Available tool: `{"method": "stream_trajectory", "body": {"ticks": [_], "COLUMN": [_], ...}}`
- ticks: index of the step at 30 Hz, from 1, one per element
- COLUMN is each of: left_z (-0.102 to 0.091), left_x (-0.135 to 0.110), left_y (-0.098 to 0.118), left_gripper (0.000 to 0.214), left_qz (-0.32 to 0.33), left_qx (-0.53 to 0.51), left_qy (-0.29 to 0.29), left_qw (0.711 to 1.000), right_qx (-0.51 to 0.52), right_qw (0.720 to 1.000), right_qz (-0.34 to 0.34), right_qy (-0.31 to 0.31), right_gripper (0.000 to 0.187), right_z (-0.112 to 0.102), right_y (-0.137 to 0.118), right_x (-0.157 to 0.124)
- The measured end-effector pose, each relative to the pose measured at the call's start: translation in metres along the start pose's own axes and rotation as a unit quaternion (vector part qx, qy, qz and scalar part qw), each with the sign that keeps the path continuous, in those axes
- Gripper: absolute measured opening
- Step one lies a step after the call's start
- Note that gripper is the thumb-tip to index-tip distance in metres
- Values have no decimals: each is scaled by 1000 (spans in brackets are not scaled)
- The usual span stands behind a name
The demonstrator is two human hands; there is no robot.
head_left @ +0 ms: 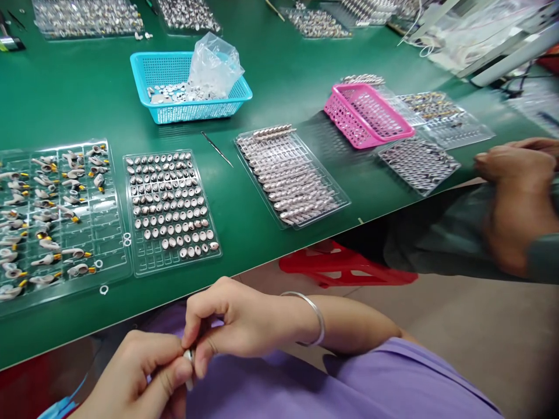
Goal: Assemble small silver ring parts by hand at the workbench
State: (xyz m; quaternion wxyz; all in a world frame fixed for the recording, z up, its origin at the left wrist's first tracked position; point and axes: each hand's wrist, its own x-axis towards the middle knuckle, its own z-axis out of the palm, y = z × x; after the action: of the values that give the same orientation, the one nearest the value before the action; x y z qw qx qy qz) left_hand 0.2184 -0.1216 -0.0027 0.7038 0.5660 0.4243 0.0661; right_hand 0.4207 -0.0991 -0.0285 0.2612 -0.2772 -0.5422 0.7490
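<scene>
**Below the surface edge: both hands pinch one small part**

Below the near edge of the green surface [279,99], over a purple-clad lap [349,384], the left hand [144,372] and right hand [236,323] meet. Each grip is closed: thumb and fingers of both pinch the same small silvery part [189,355], fingertips touching. The part is mostly hidden, so its shape is unclear. The right wrist wears a silver bracelet [312,314].

On the surface just above the hands sits a clear tray of silvery caps [174,262], set in rows. Left of it is a clear tray of earbud pieces [109,233] with yellow ends, and loose white rings lie at its near edge. Right of the cap tray, past a thin dark tool [217,149], is a tray of pale stems [340,202]. Further back, a blue basket [196,110] holds small parts and a crumpled plastic bag [213,67]. A pink basket [345,119] stands to the right, near more clear trays.

At the far right, a co-worker's hand [515,174] rests at the surface edge, blurred. A red stool [345,265] shows under the surface.
</scene>
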Motion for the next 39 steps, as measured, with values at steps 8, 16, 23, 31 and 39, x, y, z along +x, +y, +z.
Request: {"method": "stream_trajectory", "body": {"ticks": [8, 16, 23, 31, 39], "left_z": [-5, -2, -3, -2, 6], "left_x": [1, 0, 0, 4, -3], "left_y": [0, 2, 4, 7, -2], "left_gripper": [46, 39, 34, 36, 32], "left_qz": [-24, 98, 178, 144, 200], "left_qx": [-76, 83, 152, 129, 148], "left_qy": [28, 114, 129, 90, 43], "left_qw": [996, 985, 964, 977, 968], "right_qx": [32, -35, -92, -172, -8], "right_qw": [995, 980, 966, 954, 1000], "right_qz": [-76, -156, -204, -226, 9], "right_qy": [57, 115, 129, 99, -17], "right_gripper": [12, 10, 11, 19, 10], "right_z": [5, 13, 13, 8, 5], "right_y": [10, 11, 14, 3, 0], "right_x": [1, 2, 1, 0, -3]}}
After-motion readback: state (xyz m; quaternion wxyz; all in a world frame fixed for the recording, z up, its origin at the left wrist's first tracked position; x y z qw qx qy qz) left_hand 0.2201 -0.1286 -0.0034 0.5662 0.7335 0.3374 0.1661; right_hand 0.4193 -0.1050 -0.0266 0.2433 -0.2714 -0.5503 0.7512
